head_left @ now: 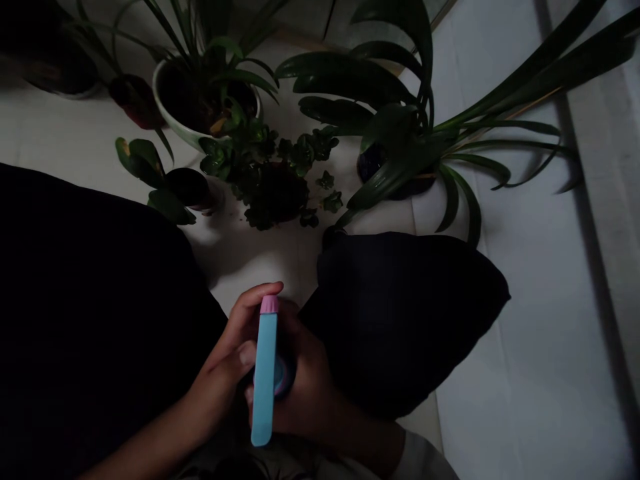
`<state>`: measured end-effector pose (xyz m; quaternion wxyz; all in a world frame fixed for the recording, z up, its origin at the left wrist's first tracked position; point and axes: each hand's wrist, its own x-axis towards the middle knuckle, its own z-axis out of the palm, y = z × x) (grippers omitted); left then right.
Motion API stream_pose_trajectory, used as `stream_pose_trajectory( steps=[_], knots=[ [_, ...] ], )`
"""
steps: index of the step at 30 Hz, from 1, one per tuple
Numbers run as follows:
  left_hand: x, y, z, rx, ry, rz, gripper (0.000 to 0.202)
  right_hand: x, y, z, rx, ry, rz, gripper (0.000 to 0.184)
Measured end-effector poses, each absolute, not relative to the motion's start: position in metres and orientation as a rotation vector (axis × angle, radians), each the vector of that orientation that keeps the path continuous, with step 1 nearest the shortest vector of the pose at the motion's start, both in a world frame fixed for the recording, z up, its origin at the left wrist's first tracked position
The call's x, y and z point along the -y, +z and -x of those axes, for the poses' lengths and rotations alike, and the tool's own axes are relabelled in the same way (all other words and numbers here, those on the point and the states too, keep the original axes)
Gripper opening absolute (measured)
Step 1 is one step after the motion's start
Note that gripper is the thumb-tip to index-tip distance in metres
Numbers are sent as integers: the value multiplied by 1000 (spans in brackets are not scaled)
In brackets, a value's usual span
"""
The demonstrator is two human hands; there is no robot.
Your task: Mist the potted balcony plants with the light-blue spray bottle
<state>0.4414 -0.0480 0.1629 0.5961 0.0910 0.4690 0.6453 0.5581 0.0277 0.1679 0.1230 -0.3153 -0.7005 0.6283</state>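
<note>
Low in the middle of the head view is a spray bottle [265, 380], seen from above, with a long light-blue spray head and a pink nozzle pointing away from me. My left hand [225, 363] closes on its left side, thumb against the bottle and fingertips curled by the nozzle. From the right, my right hand [310, 380] wraps round the bottle's body, which is mostly hidden beneath the head. Just beyond the hands stands a small-leaved succulent [280, 180] in a dark pot.
Further left are a small potted plant [187, 187], a pale pot [175, 127] with long leaves and a reddish pot [137, 103]. A broad-leaved plant [400, 147] in a dark blue pot spreads at right. My dark-clothed knees [410, 313] flank the hands. The room is dim.
</note>
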Motion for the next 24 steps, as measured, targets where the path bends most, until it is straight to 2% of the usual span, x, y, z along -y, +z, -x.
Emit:
stream_pose_trajectory(
  steps=[8,14,19,24],
  knots=[
    [38,172,-438,-1127,1555,-215,45,-29,170,-554,1991,1827,870,92],
    [43,167,-439,-1155,1518,-246,40,-26,167,-560,2105,1621,860,106],
    [41,166,-436,-1205,1534,-358,36,-26,165,-562,2149,1604,880,102],
    [45,164,-434,-1319,1479,-501,41,-23,160,-562,2124,1532,766,108]
  ],
)
